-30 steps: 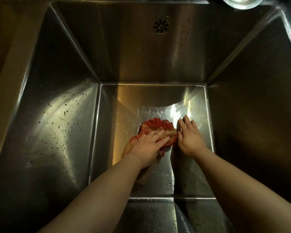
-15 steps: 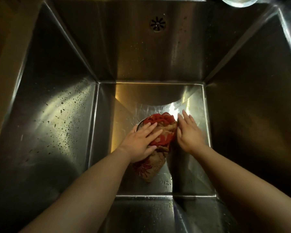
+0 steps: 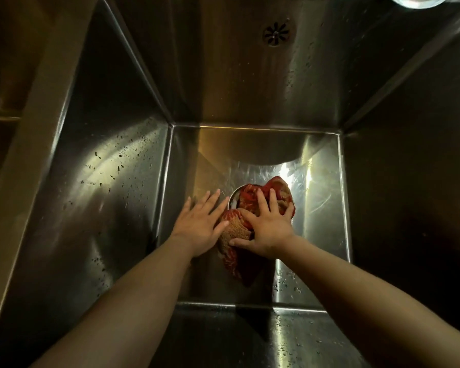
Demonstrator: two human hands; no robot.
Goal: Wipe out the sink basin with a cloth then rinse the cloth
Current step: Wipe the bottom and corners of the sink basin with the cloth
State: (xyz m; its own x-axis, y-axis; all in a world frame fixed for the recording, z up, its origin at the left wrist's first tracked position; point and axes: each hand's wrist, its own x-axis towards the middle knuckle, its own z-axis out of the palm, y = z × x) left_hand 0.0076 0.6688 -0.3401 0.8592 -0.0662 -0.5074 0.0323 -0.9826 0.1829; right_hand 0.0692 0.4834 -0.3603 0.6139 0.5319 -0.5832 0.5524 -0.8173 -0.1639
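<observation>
Right now both hands sit low on the basin floor. Right hand (image 3: 267, 229) lies flat, fingers spread, pressing down on the red patterned cloth (image 3: 252, 208), likely to spread pressure for wiping. Left hand (image 3: 198, 224) is open too, palm flat on bare steel just beside the cloth, its fingertips touching the edge, probably bracing. Cloth is bunched over the drain (image 3: 234, 197), only an arc of rim showing. Sink basin (image 3: 104, 181) walls carry droplets; overflow grille (image 3: 276, 34) high on the back wall. Wiping seems underway, rinse not yet.
</observation>
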